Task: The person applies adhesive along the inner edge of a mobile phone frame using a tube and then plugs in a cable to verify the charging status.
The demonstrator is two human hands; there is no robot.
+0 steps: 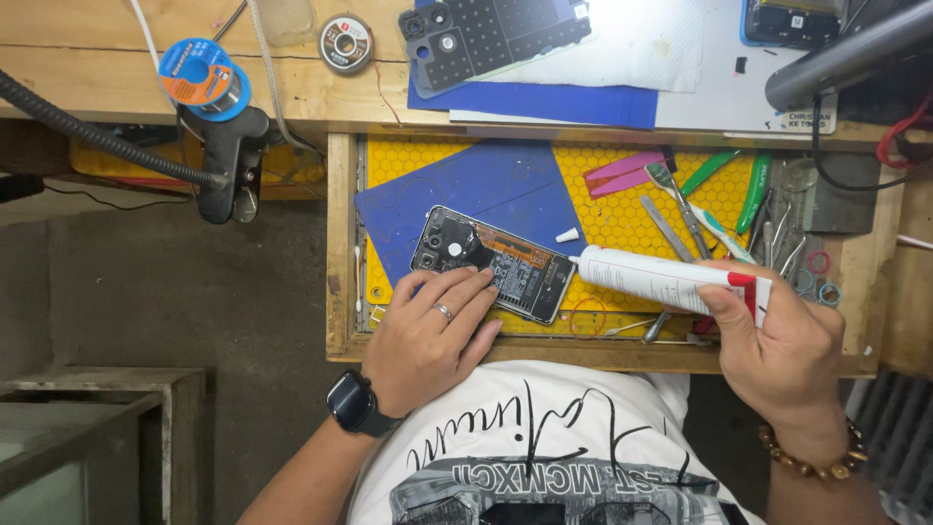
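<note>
An opened phone (496,261) with its back removed lies tilted on a blue mat (466,190) in a wooden drawer. My left hand (428,335), wearing a ring, presses flat on the phone's near edge. My right hand (777,340) grips a white glue tube (661,277) with a red end. The tube's nozzle points left and touches the phone's right end. A small white cap (567,234) lies on the yellow honeycomb mat just above the nozzle.
The drawer's yellow mat (622,219) holds tweezers (680,209), pink and green pry tools (622,173), and small rings. On the bench above lie a phone back cover (486,39), solder spools (199,78), and a black clamp (228,160) at the drawer's left.
</note>
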